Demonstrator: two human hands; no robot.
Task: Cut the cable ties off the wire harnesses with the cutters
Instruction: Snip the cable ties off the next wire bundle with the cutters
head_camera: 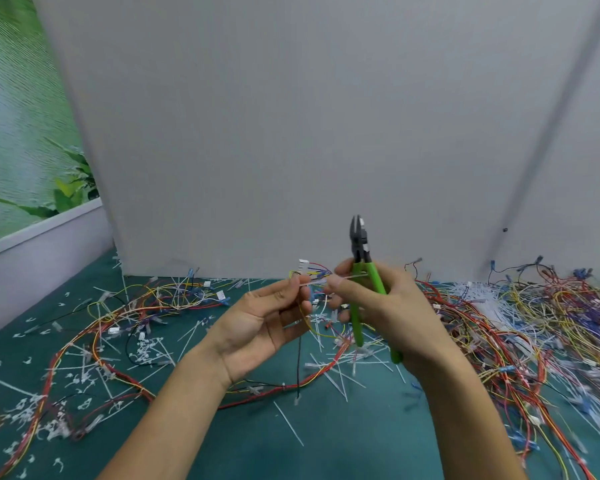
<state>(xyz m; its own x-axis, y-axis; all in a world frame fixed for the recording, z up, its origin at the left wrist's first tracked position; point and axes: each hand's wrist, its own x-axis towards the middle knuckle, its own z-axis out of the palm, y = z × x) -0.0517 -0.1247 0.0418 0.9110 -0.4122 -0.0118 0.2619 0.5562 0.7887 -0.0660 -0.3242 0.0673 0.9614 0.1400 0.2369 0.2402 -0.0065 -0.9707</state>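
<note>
My right hand point(385, 306) grips the green-handled cutters point(361, 251), jaws pointing up and slightly apart, above the table. Its thumb and forefinger also pinch one end of a white cable tie point(314, 281). My left hand point(267, 317) pinches the other end of that tie together with thin wires of a harness point(312, 270), whose white connector sticks up behind my fingers. Yellow, red and black wires of the harness hang down from my hands to the green mat point(343, 434).
Loose harnesses point(118, 320) and several cut white ties point(329, 362) are strewn over the mat at left and centre. A dense heap of harnesses point(534, 320) fills the right side. A grey board point(291, 133) stands upright just behind.
</note>
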